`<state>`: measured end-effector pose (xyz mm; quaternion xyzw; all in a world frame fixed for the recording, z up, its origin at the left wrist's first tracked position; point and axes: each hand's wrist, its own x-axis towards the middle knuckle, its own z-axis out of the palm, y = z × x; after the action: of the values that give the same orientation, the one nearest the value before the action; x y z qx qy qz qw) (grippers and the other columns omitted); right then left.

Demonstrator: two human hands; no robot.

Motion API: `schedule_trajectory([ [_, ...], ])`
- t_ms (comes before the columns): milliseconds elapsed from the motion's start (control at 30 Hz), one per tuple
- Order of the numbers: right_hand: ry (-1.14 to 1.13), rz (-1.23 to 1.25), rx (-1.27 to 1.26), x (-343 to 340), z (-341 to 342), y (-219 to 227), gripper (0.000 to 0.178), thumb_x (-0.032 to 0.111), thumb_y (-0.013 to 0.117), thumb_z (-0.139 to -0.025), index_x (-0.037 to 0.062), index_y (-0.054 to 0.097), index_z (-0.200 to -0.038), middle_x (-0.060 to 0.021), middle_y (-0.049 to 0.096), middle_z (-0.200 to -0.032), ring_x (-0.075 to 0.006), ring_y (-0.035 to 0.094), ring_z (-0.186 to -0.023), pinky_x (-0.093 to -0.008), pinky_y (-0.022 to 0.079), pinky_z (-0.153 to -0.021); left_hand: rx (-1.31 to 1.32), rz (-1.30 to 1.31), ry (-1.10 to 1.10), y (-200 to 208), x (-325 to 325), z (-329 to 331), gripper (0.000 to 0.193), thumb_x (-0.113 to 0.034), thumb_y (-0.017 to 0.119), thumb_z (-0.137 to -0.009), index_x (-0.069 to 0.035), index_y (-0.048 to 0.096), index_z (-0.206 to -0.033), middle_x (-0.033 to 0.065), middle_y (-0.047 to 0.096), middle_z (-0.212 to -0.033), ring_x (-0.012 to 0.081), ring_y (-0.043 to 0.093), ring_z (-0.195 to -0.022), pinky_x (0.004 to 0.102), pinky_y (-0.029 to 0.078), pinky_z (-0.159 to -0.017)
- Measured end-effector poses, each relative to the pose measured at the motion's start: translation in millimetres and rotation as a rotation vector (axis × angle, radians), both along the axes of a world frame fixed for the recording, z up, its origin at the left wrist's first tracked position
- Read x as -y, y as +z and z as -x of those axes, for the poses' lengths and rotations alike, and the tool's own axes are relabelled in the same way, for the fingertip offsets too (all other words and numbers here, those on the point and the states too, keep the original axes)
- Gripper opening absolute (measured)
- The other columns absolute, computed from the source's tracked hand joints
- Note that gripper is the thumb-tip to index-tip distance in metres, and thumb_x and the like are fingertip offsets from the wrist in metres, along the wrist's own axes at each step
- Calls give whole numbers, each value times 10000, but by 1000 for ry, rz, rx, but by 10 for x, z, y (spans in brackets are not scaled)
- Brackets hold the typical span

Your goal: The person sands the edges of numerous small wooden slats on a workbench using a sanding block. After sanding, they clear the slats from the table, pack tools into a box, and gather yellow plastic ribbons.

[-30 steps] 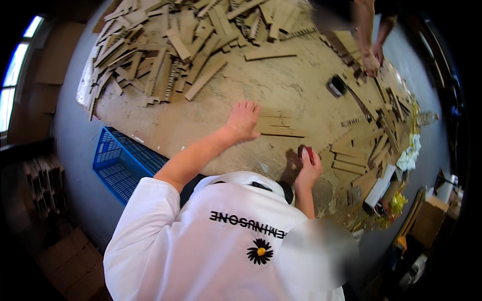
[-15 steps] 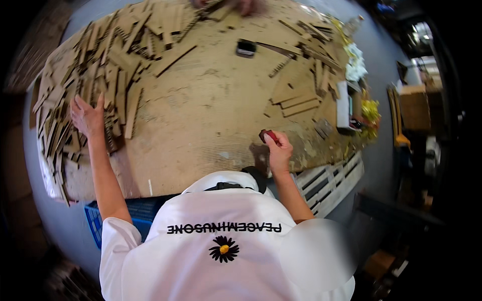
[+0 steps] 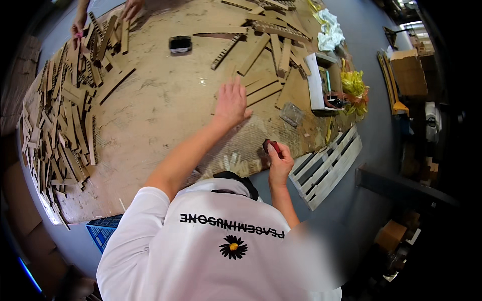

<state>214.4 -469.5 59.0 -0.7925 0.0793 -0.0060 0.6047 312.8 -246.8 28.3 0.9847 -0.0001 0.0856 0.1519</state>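
My left hand point(image 3: 232, 104) reaches over the middle of the table with its fingers stretched out and nothing in them. Its fingertips are at the near end of some brown cardboard strips point(image 3: 264, 93) lying side by side. Near the table's front edge, my right hand point(image 3: 282, 165) pinches a small dark-red block point(image 3: 271, 146), like a hand stamp; its underside is hidden. A heap of loose strips point(image 3: 253, 54) lies beyond my left hand. Farther left sits a small black flat box, like an ink pad point(image 3: 180, 45).
A large pile of strips point(image 3: 75, 130) covers the table's left side. Another person's hands point(image 3: 131, 9) handle strips at the far left. At right stand a white box point(image 3: 316, 83), a clear container point(image 3: 291, 114) and yellow wrapping point(image 3: 353, 83). A white slatted pallet point(image 3: 326, 168) lies below.
My left hand has left the left pile and crossed to the strips at the right. My right hand still holds the red block. The view has shifted to the right.
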Motion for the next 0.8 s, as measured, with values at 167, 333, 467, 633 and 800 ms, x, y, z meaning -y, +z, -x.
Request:
schedule_trajectory([
  [167, -50, -32, -79, 402, -310, -4, 143, 75, 759, -884, -19, 714, -981, -22, 622, -982, -109, 579, -871, -237, 465, -782, -201, -27, 53, -115, 243, -385, 699, -446, 820, -723, 9, 536, -1172, 186, 551, -1215, 334, 521, -1128, 452, 425, -944],
  [333, -3, -71, -43, 447, -624, 18, 130, 55, 748, -884, -25, 704, -976, -36, 626, -966, -108, 583, -868, -244, 477, -783, -195, -62, 90, -154, 678, -107, 872, -391, 824, -709, 10, 430, -1375, 156, 554, -1142, 316, 535, -1061, 433, 438, -897],
  [467, 152, 36, 57, 282, -852, 35, 138, 34, 748, -863, -20, 711, -985, -62, 639, -975, -130, 597, -848, -251, 484, -778, -258, -50, 77, -229, 354, 444, 902, -370, 825, -722, -24, 413, -1446, 166, 500, -1361, 365, 471, -1268, 493, 396, -1044],
  [633, 444, 64, 218, -215, -1030, -44, 122, 23, 743, -846, 7, 733, -967, -86, 660, -940, -181, 633, -821, -284, 507, -735, -272, -150, 43, -190, -355, 1096, 934, -433, 830, -724, -141, 407, -1505, 166, 339, -1580, 414, 321, -1450, 608, 267, -1166],
  [800, 768, 180, 295, -771, -1221, -194, 125, 41, 748, -820, 46, 745, -944, -105, 671, -905, -243, 659, -800, -317, 523, -713, -307, -66, 186, -155, -438, 1297, 989, -567, 780, -731, -137, 389, -1531, 168, 268, -1617, 469, 208, -1487, 700, 242, -1126],
])
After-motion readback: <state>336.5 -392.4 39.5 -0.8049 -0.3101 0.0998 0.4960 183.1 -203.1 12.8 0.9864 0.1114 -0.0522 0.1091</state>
